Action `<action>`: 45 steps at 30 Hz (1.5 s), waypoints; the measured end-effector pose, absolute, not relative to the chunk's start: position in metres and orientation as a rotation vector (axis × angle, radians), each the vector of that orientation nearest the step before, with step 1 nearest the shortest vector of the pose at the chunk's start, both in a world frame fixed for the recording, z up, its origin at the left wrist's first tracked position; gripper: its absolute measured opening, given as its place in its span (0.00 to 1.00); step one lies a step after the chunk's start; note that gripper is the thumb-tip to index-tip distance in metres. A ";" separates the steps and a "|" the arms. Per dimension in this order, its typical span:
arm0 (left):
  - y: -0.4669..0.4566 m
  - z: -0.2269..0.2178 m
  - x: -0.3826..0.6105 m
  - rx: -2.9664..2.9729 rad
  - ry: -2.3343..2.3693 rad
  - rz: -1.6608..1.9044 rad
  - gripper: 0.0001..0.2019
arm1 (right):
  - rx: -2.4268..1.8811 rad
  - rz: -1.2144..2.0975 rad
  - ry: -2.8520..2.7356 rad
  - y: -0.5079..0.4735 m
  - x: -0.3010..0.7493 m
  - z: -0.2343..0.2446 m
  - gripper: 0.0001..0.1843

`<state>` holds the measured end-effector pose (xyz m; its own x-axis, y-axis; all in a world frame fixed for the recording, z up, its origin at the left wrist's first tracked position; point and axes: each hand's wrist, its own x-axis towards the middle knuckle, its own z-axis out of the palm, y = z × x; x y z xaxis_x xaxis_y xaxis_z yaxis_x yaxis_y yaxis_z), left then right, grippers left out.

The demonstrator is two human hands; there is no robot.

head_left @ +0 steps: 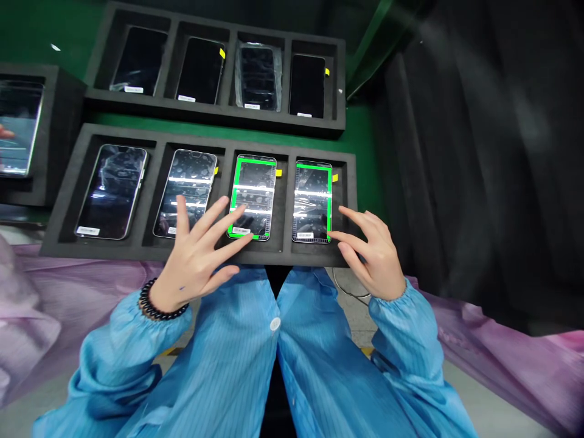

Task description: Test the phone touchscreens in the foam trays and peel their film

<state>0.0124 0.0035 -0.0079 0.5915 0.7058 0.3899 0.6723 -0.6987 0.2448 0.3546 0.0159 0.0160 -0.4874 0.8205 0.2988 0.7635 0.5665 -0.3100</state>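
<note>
A black foam tray [286, 250] in front of me holds several smartphones in separate slots. With fingers spread, my left hand [196, 258] hovers over the second and third slots, its fingertips at the lower part of a phone [253, 176] with a green band along its screen edges. My right hand [371, 255] has its index finger at the lower right corner of the rightmost phone [312, 182], whose screen shows green along the top and right side. The second phone [191, 176] and leftmost phone [112, 191] have dark, reflective screens. Neither hand grips anything.
Behind lies another foam tray [219, 112] with several dark phones, one in a clear wrapper [258, 76]. At far left, part of another tray [59, 121] holds a device [20, 121], with another person's fingertip [5, 132] over it. A black curtain [479, 152] hangs on the right.
</note>
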 end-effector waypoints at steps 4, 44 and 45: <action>-0.003 -0.012 -0.002 2.632 1.409 0.805 0.25 | -1.246 0.196 -2.397 0.020 0.345 0.020 0.13; 0.013 -0.030 0.008 1.974 2.024 1.127 0.31 | -0.797 0.260 -2.877 0.060 0.217 0.014 0.16; 0.013 -0.030 0.008 1.977 2.032 1.119 0.30 | -0.797 0.258 -2.886 0.059 0.216 0.013 0.16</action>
